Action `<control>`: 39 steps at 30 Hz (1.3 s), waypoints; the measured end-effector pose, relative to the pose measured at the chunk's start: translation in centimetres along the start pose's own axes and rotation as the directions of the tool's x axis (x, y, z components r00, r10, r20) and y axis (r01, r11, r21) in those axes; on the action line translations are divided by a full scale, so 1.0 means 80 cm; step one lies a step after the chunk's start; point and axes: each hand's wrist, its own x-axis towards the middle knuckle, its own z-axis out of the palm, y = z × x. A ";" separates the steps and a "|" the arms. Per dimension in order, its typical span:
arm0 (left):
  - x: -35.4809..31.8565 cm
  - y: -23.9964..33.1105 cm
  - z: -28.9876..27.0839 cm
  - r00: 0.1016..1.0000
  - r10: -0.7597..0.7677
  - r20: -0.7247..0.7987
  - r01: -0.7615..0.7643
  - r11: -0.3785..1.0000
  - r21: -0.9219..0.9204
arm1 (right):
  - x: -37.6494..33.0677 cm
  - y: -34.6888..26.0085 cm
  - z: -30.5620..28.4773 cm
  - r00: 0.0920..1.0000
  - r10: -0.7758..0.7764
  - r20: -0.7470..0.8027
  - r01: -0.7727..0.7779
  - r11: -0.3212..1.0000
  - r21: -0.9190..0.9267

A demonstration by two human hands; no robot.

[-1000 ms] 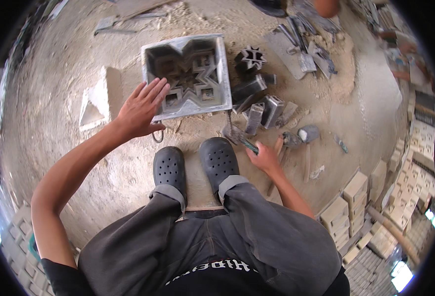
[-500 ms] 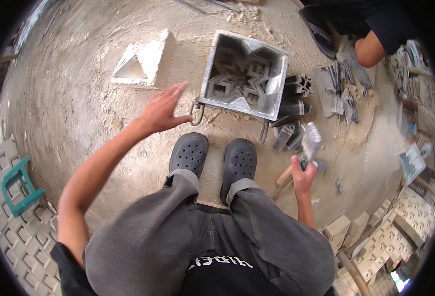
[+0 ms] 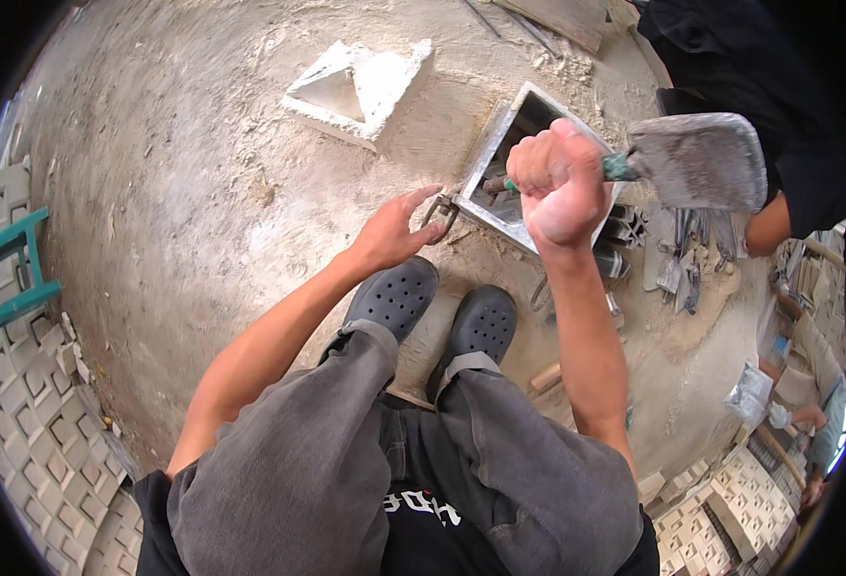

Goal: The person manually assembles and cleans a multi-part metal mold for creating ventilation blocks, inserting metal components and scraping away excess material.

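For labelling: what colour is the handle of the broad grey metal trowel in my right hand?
The handle looks green near the blade, best in the head view.

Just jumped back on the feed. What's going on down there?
The right hand grips a trowel by its green handle, hiding part of the metal box from view. The left hand is open at the box's ring handle; contact is unclear. A white block lies on the floor, and another person is at upper right.

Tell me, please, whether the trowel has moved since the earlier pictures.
Yes: against the metal mould, the trowel has shifted up the view, its handle now overlapping the mould.
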 end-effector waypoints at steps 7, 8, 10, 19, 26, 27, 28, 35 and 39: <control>0.005 -0.007 0.009 1.000 -0.011 0.029 0.012 0.999 -0.049 | -0.011 0.094 -0.028 0.997 -0.041 -0.067 0.032 0.992 -0.122; 0.001 -0.006 0.008 0.999 -0.015 0.031 0.017 0.998 -0.057 | -0.010 0.085 -0.030 0.999 -0.036 -0.039 0.034 0.998 -0.058; 0.000 -0.004 0.007 0.999 -0.017 0.035 0.019 0.997 -0.073 | -0.009 0.068 -0.026 1.000 -0.013 -0.020 0.014 0.999 0.030; 0.021 0.000 0.015 0.992 0.125 -0.031 -0.123 0.990 0.069 | -0.022 0.114 -0.047 0.991 -0.061 -0.118 0.020 0.947 -0.321; 0.045 0.035 0.031 0.978 0.118 0.170 -0.155 0.962 0.226 | 0.005 -0.012 -0.148 0.956 -0.196 -0.220 0.080 0.891 -0.446; 0.050 0.043 0.037 0.977 0.105 0.187 -0.155 0.948 0.279 | 0.021 -0.038 -0.172 0.939 -0.293 -0.182 0.185 0.873 -0.450; 0.055 0.046 0.037 0.967 0.077 0.242 -0.147 0.947 0.287 | 0.038 -0.063 -0.203 0.951 -0.289 -0.109 0.229 0.897 -0.379; 0.053 0.033 0.043 0.982 0.077 0.171 -0.128 0.942 0.310 | 0.099 -0.106 -0.257 0.912 -0.382 -0.151 0.341 0.909 -0.241; 0.055 0.041 0.047 0.980 0.066 0.190 -0.120 0.950 0.289 | 0.084 0.003 -0.298 0.755 -0.405 -0.516 0.158 0.876 -0.456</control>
